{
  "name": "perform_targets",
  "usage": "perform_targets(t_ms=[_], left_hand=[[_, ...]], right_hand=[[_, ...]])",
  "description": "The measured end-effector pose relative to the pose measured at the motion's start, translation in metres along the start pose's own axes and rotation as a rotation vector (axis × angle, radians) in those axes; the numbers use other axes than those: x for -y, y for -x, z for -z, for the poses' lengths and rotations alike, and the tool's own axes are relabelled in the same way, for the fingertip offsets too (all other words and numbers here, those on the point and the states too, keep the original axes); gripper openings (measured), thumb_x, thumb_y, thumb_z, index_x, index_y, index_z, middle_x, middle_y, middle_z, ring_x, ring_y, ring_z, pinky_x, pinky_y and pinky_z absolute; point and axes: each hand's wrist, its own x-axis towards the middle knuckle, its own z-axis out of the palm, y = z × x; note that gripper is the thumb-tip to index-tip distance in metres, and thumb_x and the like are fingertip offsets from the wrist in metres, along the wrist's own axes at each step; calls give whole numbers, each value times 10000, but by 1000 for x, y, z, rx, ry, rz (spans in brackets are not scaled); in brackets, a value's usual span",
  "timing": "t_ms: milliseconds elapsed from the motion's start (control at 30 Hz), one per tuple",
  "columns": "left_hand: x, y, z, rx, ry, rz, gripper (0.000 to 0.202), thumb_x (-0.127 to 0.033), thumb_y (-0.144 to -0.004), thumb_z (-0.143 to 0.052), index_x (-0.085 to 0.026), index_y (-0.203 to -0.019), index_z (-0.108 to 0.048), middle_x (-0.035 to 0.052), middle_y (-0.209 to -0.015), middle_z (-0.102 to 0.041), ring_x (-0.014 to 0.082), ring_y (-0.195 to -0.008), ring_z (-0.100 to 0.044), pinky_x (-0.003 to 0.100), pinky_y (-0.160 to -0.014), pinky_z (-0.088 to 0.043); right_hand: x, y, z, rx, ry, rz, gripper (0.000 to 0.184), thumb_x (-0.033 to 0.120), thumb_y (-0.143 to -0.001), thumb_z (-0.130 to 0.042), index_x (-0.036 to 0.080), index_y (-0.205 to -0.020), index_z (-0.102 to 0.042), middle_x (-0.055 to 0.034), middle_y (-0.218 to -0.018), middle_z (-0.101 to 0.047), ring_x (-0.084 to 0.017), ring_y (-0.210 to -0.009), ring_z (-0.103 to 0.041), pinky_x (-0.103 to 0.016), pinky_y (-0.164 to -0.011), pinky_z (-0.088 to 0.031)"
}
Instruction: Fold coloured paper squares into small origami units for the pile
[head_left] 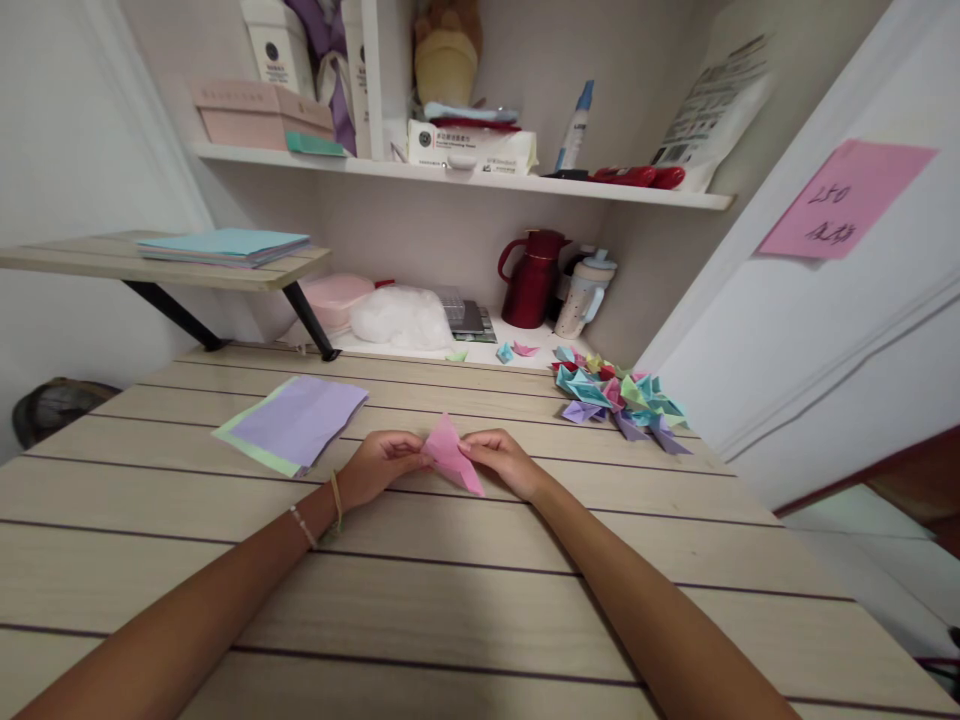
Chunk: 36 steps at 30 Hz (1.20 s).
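A folded piece of pink origami paper (453, 458) is held between my two hands over the middle of the wooden desk (420, 610). On its left edge, my left hand (381, 468) pinches it between thumb and fingers. My right hand (504, 460) grips the opposite edge, thumb on the face of the paper. Pointed corners stick out at the top and lower right. Left of my hands lies a stack of purple and green paper sheets (296, 420). To the right is a pile of colourful folded paper pieces (619, 395).
A small raised shelf (67, 250) carries blue paper sheets (225, 244) at the left. Along the back stand a red jug (532, 280), a pale tumbler (583, 295) and a white plastic bag (401, 318). A pink note (847, 200) hangs on the right wall.
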Motion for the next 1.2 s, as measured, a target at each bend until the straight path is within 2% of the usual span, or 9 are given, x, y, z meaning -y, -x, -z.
perform_targets(t_ms=[100, 233, 433, 533, 700, 833, 1033, 1100, 1200], left_hand=[[0, 0, 0, 8, 14, -10, 130, -241, -682, -667, -139, -762, -662, 26, -775, -692, 126, -715, -621, 216, -692, -483], [-1, 0, -1, 30, 51, 2, 184, -274, -686, -662, -136, -808, -646, 40, -806, -689, 141, -719, -629, 246, -692, -497], [-1, -2, -2, 6, -16, -1, 226, -331, -747, -592, -143, -861, -645, 40, -806, -679, 132, -695, -605, 230, -652, -479], [-1, -3, -1, 7, 1, 16, 269, -352, -764, -565, -144, -919, -634, 32, -770, -670, 130, -670, -596, 232, -630, -474], [-1, -3, 0, 41, 36, 70, 339, -359, -735, -598, -137, -991, -597, 32, -734, -658, 123, -621, -594, 247, -620, -474], [-2, -2, -1, 30, 20, 55, 400, -307, -666, -673, -144, -1015, -567, 33, -760, -657, 134, -685, -607, 241, -646, -460], [-1, -2, 1, -106, 121, 37, 396, -305, -692, -653, -182, -1020, -467, -7, -726, -624, 89, -520, -548, 178, -462, -377], [-3, -3, 1, -114, 140, 9, 336, -313, -714, -634, -187, -977, -469, -19, -697, -613, 85, -512, -538, 178, -465, -375], [-5, -2, 1, -88, 75, -37, 219, -309, -704, -645, -145, -812, -548, -21, -639, -590, 73, -542, -523, 173, -503, -378]], right_hand=[[-1, -1, -2, -4, 31, 31, 198, 323, -717, -631, 141, -792, -649, -15, -702, -605, -116, -634, -515, -234, -615, -386], [-6, -1, -5, 32, 68, 40, 310, 271, -692, -630, 147, -976, -609, -11, -714, -604, -108, -595, -513, -216, -561, -393], [-5, 4, -12, -195, 488, 192, 158, 232, -739, -537, 143, -697, -661, 19, -523, -512, -88, -475, -418, -204, -463, -328], [-1, 7, -14, -236, 589, 311, 179, 194, -750, -523, 180, -780, -699, -20, -645, -609, -126, -561, -496, -237, -534, -390], [2, 6, -13, -201, 552, 423, 250, 162, -773, -511, 241, -914, -701, -71, -855, -662, -180, -779, -584, -304, -694, -456], [0, 5, -14, -163, 532, 400, 248, 152, -756, -530, 239, -909, -705, -67, -887, -663, -164, -757, -584, -275, -648, -453], [-1, 5, -13, -42, 415, 186, 214, 283, -685, -647, 167, -853, -712, -38, -705, -640, -80, -487, -448, -209, -459, -351], [-1, 4, -12, -76, 372, 151, 242, 343, -668, -667, 160, -819, -714, -37, -677, -633, -83, -489, -441, -209, -451, -340], [-4, 1, -10, -233, 292, 129, 246, 392, -666, -665, 158, -732, -701, -45, -665, -632, -109, -540, -477, -222, -479, -367]])
